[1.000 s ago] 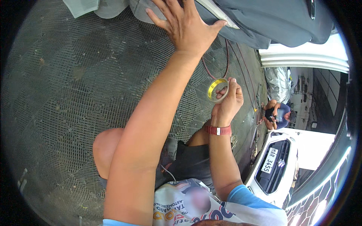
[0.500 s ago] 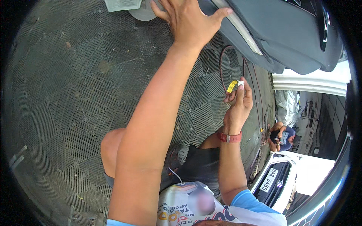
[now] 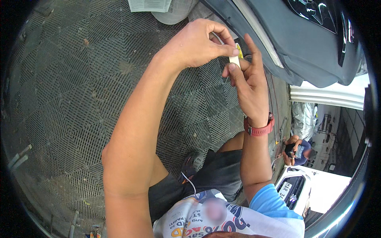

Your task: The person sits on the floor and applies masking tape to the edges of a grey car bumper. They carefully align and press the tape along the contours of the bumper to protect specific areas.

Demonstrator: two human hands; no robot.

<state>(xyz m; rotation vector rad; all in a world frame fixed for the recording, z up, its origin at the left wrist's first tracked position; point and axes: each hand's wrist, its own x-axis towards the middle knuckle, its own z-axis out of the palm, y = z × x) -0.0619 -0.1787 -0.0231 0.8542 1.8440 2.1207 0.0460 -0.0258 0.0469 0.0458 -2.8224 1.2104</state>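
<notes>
A small cream-white strip sits between my two hands, and a yellow printed piece shows right behind it. With thumb and fingers, my left hand pinches the strip's upper end. From below, my right hand grips the other end between thumb and a bent finger, while one finger sticks up. The strip's exact kind cannot be made out. Just beyond both hands is the dark grey lower body panel of a vehicle, with a pale band along it.
A newspaper sheet and a whitish round container are at the top. Grid matting covers the floor. A thin hose runs at right. Farther right are a seated person and a white car.
My left hand has come away from the vehicle's edge, down to the strip, and now pinches it. My right hand has risen slightly with the strip, its index finger now extended.
</notes>
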